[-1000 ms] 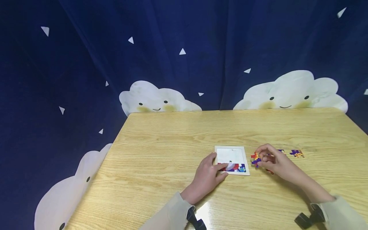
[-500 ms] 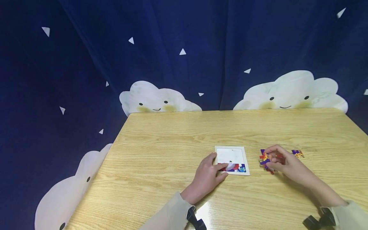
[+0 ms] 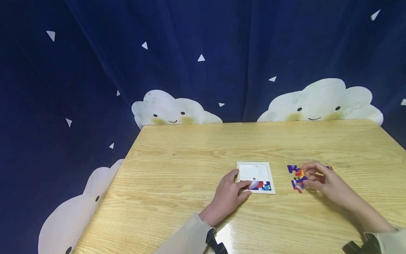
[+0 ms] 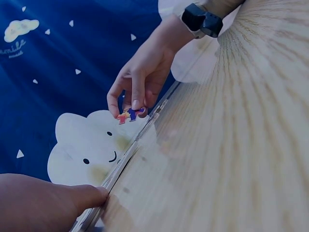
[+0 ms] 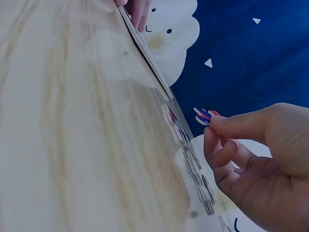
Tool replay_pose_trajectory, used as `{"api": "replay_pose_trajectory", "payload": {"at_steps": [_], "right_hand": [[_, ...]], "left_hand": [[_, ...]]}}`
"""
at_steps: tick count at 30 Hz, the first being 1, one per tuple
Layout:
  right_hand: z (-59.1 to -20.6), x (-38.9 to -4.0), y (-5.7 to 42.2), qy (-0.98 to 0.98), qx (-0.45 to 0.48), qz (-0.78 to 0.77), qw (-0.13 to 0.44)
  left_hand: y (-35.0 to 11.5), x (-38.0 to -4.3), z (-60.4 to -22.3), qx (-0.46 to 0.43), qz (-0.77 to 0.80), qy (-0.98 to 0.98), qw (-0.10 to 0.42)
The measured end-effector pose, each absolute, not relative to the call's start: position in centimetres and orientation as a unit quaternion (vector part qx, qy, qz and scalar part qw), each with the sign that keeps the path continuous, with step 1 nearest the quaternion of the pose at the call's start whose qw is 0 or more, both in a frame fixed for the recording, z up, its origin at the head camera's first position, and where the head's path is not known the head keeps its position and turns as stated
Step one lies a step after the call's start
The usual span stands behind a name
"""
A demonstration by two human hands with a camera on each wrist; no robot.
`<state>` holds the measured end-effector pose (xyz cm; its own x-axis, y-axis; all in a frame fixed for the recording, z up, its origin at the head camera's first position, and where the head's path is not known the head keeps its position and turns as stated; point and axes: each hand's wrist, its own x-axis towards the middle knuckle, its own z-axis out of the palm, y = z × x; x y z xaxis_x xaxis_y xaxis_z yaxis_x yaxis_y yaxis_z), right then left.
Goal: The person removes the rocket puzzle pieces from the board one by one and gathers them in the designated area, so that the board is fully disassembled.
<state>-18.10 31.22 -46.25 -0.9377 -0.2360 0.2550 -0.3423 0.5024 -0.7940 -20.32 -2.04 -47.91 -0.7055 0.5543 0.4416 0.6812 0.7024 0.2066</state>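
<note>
My right hand (image 3: 330,185) pinches a jigsaw piece (image 3: 300,173) in orange, red and purple between thumb and fingertips. The right wrist view shows this piece held above the tabletop, over the row of loose pieces. In the head view it overlaps the loose purple jigsaw pieces (image 3: 291,169) lying on the table. With fingers spread, my left hand (image 3: 226,195) rests on a white square puzzle tray (image 3: 272,176), one finger over the pieces laid along its near side. The thumb touches the tray's edge in the left wrist view. Part of the tray's lower left is hidden by the hand.
The wooden table (image 3: 177,169) runs back to a dark blue curtain (image 3: 190,28) with clouds and white triangles. Another loose piece (image 3: 330,167) shows just behind the right hand. Both wrists wear black camera mounts (image 3: 216,241).
The right hand has moved to the right, away from the tray, carrying the jigsaw piece over the loose ones. The left hand and tray have stayed in place.
</note>
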Motion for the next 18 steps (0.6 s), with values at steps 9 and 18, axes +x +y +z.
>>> {"api": "replay_pose_trajectory", "payload": {"at_steps": [9,18], "right_hand": [[-46.3,-17.5,32.7,-0.875,0.132,0.464,0.047],[-46.4,-17.2,34.0,-0.885,0.098,0.453,0.04]], "left_hand": [[-2.0,-20.3,-47.9,-0.34,-0.182,-0.907,0.169],[-2.0,-20.3,-47.8,-0.335,-0.186,-0.91,0.16]]}}
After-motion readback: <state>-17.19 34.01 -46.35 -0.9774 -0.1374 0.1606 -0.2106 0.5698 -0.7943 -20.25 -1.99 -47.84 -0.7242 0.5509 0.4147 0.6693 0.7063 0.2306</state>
